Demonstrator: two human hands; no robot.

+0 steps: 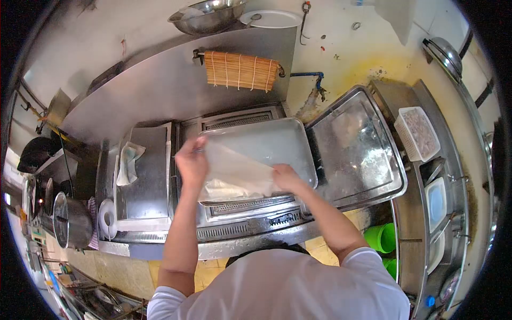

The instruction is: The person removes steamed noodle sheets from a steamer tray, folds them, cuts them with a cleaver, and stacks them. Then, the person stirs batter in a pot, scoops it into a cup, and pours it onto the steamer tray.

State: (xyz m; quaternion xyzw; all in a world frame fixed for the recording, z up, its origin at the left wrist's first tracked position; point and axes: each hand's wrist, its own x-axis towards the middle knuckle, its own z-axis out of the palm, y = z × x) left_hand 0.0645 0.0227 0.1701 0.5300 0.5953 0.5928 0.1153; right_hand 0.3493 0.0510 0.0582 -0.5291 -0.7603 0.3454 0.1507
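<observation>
A thin, pale cloth (pixel 237 169) stretches between my two hands, slightly smeared by motion. Its upper left corner is pinched in my left hand (pixel 193 162), whose fingers are closed. My right hand (pixel 287 178) is closed on the cloth's right edge. Beneath the cloth lies a shallow rectangular tray (pixel 300 141) with rounded corners, resting across the slotted metal counter unit. The cloth covers the tray's left and front part and is crumpled along its near edge.
A large metal tray (pixel 368 154) leans at the right, beside a white basket (pixel 417 133). Left stand a crumpled white cloth (pixel 129 162), a white ring-shaped item (pixel 108 218) and a steel pot (pixel 72 221). A bamboo mat (pixel 240 70) hangs behind; green containers (pixel 381 238) sit below right.
</observation>
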